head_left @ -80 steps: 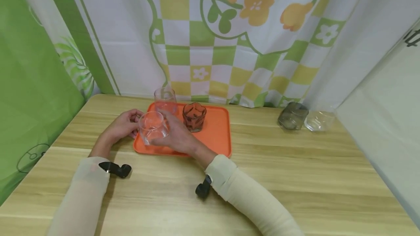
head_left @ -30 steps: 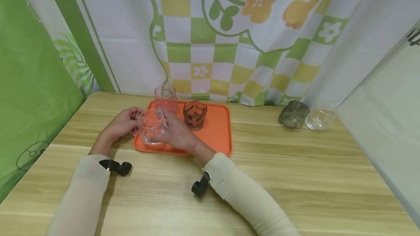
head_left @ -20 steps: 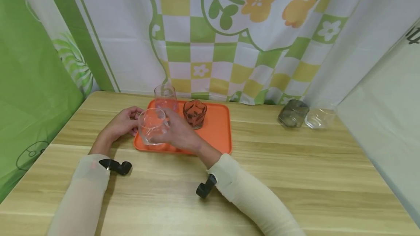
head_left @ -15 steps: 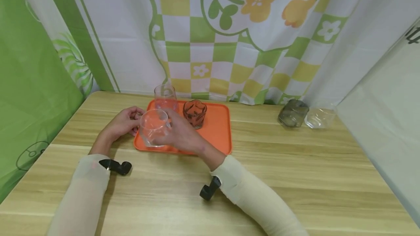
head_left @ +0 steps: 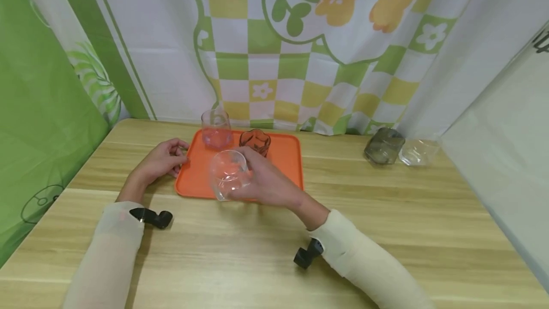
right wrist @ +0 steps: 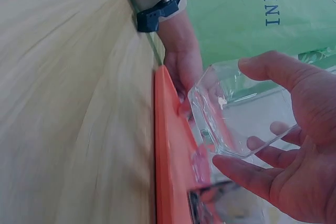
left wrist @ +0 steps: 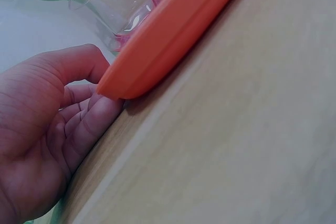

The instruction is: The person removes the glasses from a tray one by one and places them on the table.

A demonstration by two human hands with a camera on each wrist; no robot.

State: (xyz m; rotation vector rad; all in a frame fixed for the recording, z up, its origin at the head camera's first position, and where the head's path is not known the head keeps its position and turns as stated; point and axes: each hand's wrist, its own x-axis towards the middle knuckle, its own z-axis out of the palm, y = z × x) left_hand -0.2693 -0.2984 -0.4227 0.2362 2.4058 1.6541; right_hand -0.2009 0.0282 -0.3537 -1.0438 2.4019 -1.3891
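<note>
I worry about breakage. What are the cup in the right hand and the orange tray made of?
The cup looks like clear glass, possibly hard plastic: see-through, with bright highlights and thick walls in the right wrist view. The tray appears to be matte moulded plastic: even orange colour, rounded rim, no shine.

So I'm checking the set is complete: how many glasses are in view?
5. One clear glass in the right hand; a clear and a brown on the tray; a grey and a clear far right.
</note>
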